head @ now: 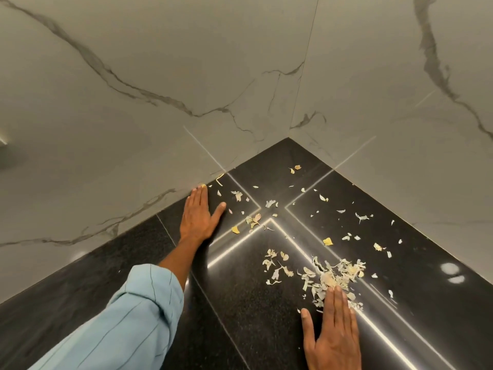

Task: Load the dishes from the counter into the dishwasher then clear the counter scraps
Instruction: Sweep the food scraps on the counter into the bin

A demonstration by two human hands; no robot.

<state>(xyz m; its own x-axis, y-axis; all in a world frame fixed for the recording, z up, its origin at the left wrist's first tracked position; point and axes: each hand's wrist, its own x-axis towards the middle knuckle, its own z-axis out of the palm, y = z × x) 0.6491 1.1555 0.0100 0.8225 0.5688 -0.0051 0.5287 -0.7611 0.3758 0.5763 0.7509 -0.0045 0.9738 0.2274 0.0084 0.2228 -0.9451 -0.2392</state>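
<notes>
Pale, papery scraps (332, 279) — dry peel and a few yellow bits — lie scattered over the black stone counter (240, 303), from its inner corner, where the two marble walls (160, 89) meet, out toward the near edge. The densest heap sits on the right side of the counter, directly ahead of the right hand's fingertips and touching them. Thinner strays run back toward the corner and along the right wall, well apart from either hand. A second loose cluster lies mid-counter, between the hands.

Right hand (333, 335): flat on the stone, fingers straight and close together, thumb spread to the left, holding nothing. Its tips meet the near edge of the heap, so the heap lies beyond the fingers, toward the corner.

Left hand (198, 217): also flat, fingers straight and together, thumb angled out to the right, gripping nothing. Its fingertips reach the left wall's base; the blue sleeve (120, 316) is rolled at the forearm. Strays lie just to the right of its thumb.

Assessment: no dishes are in view — the scrap-clearing step appears to be in hand. The right hand is nearer the main heap; the left is placed to sweep the wall-side strays rightward toward it. Light flakes may scatter.
</notes>
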